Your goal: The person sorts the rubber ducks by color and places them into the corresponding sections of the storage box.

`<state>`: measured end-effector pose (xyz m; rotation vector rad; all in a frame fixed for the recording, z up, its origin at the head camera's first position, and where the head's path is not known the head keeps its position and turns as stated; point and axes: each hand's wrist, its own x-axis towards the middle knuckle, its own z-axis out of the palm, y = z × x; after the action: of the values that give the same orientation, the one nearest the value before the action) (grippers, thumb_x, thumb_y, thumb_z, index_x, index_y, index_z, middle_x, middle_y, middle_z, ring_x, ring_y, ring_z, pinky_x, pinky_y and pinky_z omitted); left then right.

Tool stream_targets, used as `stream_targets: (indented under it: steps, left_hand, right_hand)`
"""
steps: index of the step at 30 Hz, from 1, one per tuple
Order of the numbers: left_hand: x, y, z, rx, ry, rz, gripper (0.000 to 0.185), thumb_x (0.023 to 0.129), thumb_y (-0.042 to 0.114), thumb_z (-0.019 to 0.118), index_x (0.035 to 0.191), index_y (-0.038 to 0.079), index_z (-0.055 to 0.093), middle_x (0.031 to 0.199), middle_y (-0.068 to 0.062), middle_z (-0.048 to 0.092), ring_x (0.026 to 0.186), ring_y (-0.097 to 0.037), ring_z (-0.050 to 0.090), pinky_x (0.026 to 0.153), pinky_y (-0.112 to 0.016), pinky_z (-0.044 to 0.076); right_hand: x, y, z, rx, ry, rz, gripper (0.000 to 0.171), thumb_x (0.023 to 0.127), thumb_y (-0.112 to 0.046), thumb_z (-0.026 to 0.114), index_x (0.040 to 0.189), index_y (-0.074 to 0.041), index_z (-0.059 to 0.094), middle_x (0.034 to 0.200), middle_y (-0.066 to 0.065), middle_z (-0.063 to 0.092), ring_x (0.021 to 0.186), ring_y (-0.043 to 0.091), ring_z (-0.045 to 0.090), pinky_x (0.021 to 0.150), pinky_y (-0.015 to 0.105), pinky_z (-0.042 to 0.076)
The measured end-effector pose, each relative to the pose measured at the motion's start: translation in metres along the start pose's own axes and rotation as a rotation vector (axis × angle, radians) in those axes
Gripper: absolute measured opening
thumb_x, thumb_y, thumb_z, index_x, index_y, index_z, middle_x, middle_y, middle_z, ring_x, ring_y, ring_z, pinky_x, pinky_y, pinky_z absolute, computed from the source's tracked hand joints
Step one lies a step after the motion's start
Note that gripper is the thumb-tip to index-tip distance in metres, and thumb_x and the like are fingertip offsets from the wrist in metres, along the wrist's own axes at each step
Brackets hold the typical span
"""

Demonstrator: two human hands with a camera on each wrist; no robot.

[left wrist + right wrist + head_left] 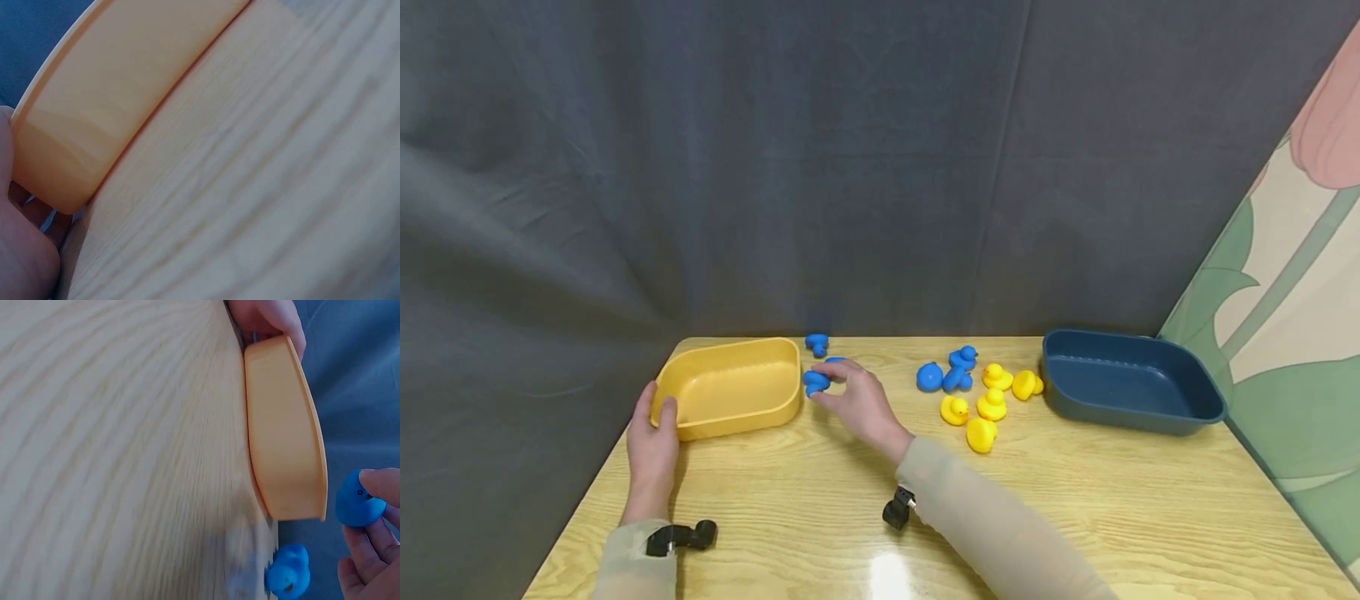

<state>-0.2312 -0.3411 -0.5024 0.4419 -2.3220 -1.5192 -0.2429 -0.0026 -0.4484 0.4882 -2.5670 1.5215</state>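
Observation:
My left hand (pixel 652 437) grips the left end of a yellow plastic bin (pixel 741 427), thumb at the rim; the left wrist view shows the bin's side wall (pixel 119 94) close up. Just beyond the bin's right end, my right hand (pixel 867 406) pinches a blue rubber duck (pixel 815 382) between thumb and fingers. In the right wrist view that held duck (pixel 357 503) is raised to about the bin's rim. Another blue duck (pixel 289 574) sits on the table below it. One more blue duck (pixel 817 343) lies near the back edge. The bin's visible interior holds nothing.
Several blue ducks (pixel 929 377) and several yellow ducks (pixel 992 405) cluster right of centre on the wooden table (pixel 790 517). A dark blue bin (pixel 1135 418) stands at the right. A dark curtain (pixel 865 183) hangs behind the table, a floral panel (pixel 1292 358) at the right.

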Motion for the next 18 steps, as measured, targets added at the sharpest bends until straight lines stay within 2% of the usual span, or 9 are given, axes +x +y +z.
stream_targets:
  steps: [11, 18]
  left_hand:
    - [0.000, 0.000, -0.001, -0.012, -0.010, -0.015, 0.067, 0.118, 0.041, 0.042, 0.178, 0.017, 0.024, 0.180, -0.018, 0.025, 0.166, -0.041, 0.021, 0.135, -0.057, 0.016]
    - [0.000, 0.001, 0.000, -0.018, -0.008, -0.017, 0.067, 0.118, 0.042, 0.041, 0.178, 0.018, 0.023, 0.181, -0.018, 0.024, 0.166, -0.040, 0.020, 0.135, -0.056, 0.015]
  right_hand:
    - [0.010, -0.010, 0.022, 0.036, 0.064, -0.003, 0.040, 0.099, -0.016, 0.087, 0.137, -0.012, 0.078, 0.124, 0.001, 0.074, 0.124, 0.025, 0.068, 0.113, 0.044, 0.053]
    - [0.014, -0.013, 0.031, 0.043, 0.035, 0.003, 0.044, 0.100, -0.017, 0.086, 0.142, -0.011, 0.076, 0.126, 0.001, 0.077, 0.126, 0.022, 0.067, 0.116, 0.042, 0.050]
